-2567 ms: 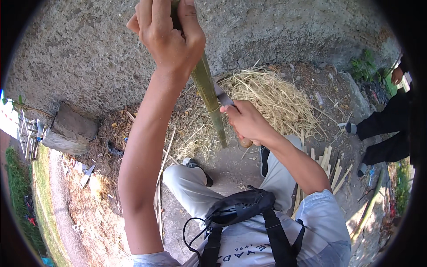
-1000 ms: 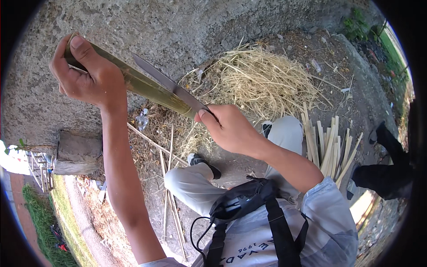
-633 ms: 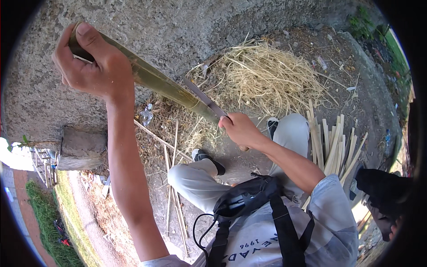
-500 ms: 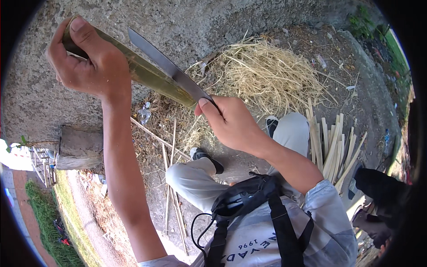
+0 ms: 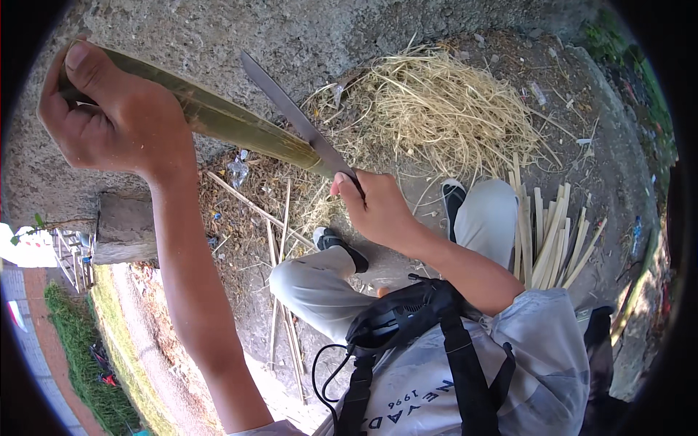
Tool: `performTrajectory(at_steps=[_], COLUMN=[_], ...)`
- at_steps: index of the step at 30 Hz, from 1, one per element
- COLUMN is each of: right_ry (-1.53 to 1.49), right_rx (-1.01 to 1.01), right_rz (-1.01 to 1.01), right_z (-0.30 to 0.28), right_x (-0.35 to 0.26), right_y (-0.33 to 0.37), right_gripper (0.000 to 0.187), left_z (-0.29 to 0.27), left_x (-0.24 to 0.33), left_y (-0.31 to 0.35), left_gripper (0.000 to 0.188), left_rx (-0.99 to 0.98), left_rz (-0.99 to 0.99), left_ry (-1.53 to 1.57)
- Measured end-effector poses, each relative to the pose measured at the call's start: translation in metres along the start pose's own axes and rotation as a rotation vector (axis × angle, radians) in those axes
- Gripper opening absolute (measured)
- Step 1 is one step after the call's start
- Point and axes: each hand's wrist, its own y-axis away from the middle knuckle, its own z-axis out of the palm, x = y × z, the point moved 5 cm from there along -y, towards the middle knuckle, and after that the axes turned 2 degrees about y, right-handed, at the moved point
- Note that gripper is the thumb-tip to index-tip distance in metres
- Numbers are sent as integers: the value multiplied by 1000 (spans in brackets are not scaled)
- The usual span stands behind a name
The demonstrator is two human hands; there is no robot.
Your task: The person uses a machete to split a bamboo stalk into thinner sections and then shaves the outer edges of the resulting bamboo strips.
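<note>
My left hand [image 5: 120, 109], raised at the upper left, is closed around the far end of a split green-brown bamboo piece [image 5: 240, 125]. The bamboo slants down to the right, toward my other hand. My right hand [image 5: 378, 207] grips a long dark-bladed knife [image 5: 287, 109], its thumb laid along the base of the blade. The knife points up and to the left, and its blade crosses the near end of the bamboo close to my right fingers. The knife's handle is hidden inside my fist.
Beyond my feet lies a heap of pale shavings [image 5: 458, 109] against a rough concrete wall [image 5: 305, 36]. Split pale strips [image 5: 552, 240] are bundled at my right. Long thin sticks [image 5: 280, 291] lie on the ground at my left. A crumpled clear plastic piece [image 5: 237, 171] rests near the wall.
My left hand has moved left and slightly down with the bamboo. My right hand and the knife have shifted a little right and down. The dark-clothed legs at the right have mostly left view.
</note>
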Motion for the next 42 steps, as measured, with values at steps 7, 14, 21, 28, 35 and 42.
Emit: performTrajectory(at_steps=[7, 14, 21, 28, 35, 42], right_ry=[79, 57, 152, 51, 88, 14], right_rx=[-176, -86, -224, -113, -201, -135], right_rz=[801, 248, 695, 300, 544, 234], right_z=[-11, 17, 5, 40, 36, 57], right_x=[68, 60, 117, 105, 143, 129], right_y=[17, -6, 14, 8, 15, 6], right_gripper=[37, 35, 37, 36, 41, 43], left_z=[-8, -14, -32, -54, -74, -87], left_x=[-1, -10, -12, -19, -31, -42], left_y=[-3, -1, -4, -6, -12, -8], left_gripper=[27, 27, 27, 27, 27, 26], left_rx=[23, 0, 6, 48, -35, 48], left_rz=[1, -61, -110, -136, -148, -266], left_ry=[-38, -151, -211, -263, -366, -96])
